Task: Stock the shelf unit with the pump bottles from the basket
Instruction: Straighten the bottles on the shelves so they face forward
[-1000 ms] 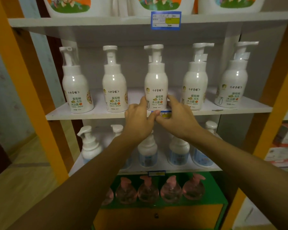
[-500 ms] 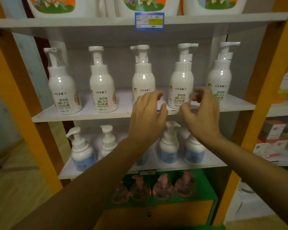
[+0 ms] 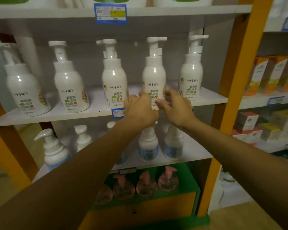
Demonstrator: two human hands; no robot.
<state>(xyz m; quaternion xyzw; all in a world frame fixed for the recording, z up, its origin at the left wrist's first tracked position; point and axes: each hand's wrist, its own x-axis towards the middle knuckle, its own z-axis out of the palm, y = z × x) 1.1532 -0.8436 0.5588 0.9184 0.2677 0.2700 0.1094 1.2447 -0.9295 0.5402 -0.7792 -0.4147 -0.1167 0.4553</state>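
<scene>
Five white plastic pump bottles are lined up on the white middle shelf [image 3: 97, 114] — the fourth white pump bottle [image 3: 154, 77], centre frame, is gripped at its base by left hand [image 3: 140, 110] and right hand [image 3: 177, 108].

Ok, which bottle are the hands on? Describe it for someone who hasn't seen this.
On the middle shelf stand five white pump bottles. It is the fourth bottle from the left. Only this one has the left hand and right hand at its base.

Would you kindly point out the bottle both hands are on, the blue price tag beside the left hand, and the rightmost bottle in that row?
Held bottle [image 3: 154, 77]: head view, white shoulder.
Blue price tag [image 3: 117, 113]: head view, centre.
Rightmost bottle [image 3: 191, 72]: head view, upper body.
</scene>
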